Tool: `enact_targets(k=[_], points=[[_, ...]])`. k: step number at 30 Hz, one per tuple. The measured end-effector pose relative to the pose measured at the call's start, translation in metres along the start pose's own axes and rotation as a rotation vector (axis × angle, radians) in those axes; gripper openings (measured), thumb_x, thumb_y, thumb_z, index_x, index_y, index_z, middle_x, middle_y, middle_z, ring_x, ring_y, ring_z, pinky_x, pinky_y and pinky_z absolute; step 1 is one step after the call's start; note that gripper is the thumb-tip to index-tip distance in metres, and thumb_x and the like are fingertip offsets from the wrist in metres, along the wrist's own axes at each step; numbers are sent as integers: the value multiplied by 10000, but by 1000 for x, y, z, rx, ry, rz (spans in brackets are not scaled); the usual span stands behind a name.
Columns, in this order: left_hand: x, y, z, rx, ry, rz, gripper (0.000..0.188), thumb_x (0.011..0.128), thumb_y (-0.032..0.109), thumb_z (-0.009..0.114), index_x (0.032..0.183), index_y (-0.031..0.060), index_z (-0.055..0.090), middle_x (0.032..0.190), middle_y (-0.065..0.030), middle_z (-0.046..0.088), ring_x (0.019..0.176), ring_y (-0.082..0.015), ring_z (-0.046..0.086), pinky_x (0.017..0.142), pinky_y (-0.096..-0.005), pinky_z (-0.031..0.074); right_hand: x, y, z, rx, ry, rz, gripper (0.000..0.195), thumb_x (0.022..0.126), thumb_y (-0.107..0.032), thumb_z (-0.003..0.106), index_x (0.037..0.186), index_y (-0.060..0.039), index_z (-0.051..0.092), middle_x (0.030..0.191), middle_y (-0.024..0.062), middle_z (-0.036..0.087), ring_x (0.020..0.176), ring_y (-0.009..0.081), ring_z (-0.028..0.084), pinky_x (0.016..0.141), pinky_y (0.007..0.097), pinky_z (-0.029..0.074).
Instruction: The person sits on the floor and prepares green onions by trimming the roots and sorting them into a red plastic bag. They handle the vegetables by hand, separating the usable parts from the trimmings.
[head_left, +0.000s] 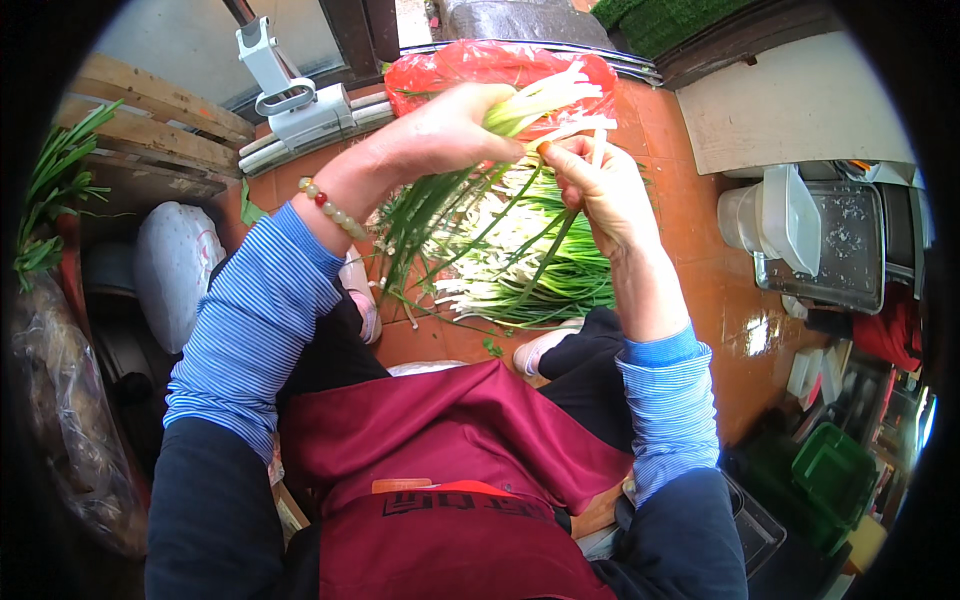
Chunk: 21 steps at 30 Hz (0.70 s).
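Observation:
My left hand, with a bead bracelet at the wrist, is closed around a bunch of spring onions. Their white ends point away to the upper right, and the green leaves hang down below the palm. Close beside it, my right hand pinches a spring onion stalk between thumb and fingers near the bunch's pale ends. Beneath both hands a large heap of spring onions lies on the tiled floor. Behind the heap spreads a red plastic bag, partly hidden by my left hand.
Tubs rest on a metal tray at the right. A green plastic bin stands lower right. On the left are a wooden pallet, a white sack and a clear plastic bag. My shoes flank the heap.

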<state>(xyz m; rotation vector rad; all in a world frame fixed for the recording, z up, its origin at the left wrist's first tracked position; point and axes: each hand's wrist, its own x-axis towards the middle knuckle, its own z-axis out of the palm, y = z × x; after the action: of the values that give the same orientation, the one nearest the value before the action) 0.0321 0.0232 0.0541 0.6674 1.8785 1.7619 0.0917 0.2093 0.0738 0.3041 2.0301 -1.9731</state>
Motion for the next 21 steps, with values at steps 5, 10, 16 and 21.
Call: enact_targets(k=[5, 10, 16, 21], points=[[-16, -3, -30, 258, -42, -120, 227, 779, 133, 589, 958, -5, 574, 768, -30, 582, 707, -111, 522, 619, -283, 429, -3, -5, -7, 218, 11, -5, 131, 822, -166, 619, 834, -41, 581, 674, -15, 504, 542, 35, 432, 457, 158, 337], [-31, -1, -60, 494, -34, -141, 222, 794, 129, 564, 931, -45, 574, 727, -79, 605, 679, -123, 535, 624, -296, 437, -3, -2, -18, 265, -34, 41, 95, 792, -145, 639, 820, -116, 553, 774, -15, 572, 612, 42, 460, 529, 186, 344], [-37, -8, -92, 809, -63, -274, 209, 795, 104, 558, 962, -21, 571, 763, -62, 612, 696, -111, 515, 653, -279, 434, -2, 1, -7, -94, 9, 7, 217, 854, -245, 588, 925, -41, 614, 774, -7, 580, 585, 26, 444, 487, 150, 330], [-32, 0, -80, 470, -96, -245, 236, 801, 88, 553, 1012, -18, 546, 798, -26, 590, 727, -95, 522, 666, -254, 433, -1, 13, 4, -381, -105, 56, 522, 905, -492, 388, 1100, -55, 596, 942, 47, 630, 810, 108, 559, 723, 249, 401]])
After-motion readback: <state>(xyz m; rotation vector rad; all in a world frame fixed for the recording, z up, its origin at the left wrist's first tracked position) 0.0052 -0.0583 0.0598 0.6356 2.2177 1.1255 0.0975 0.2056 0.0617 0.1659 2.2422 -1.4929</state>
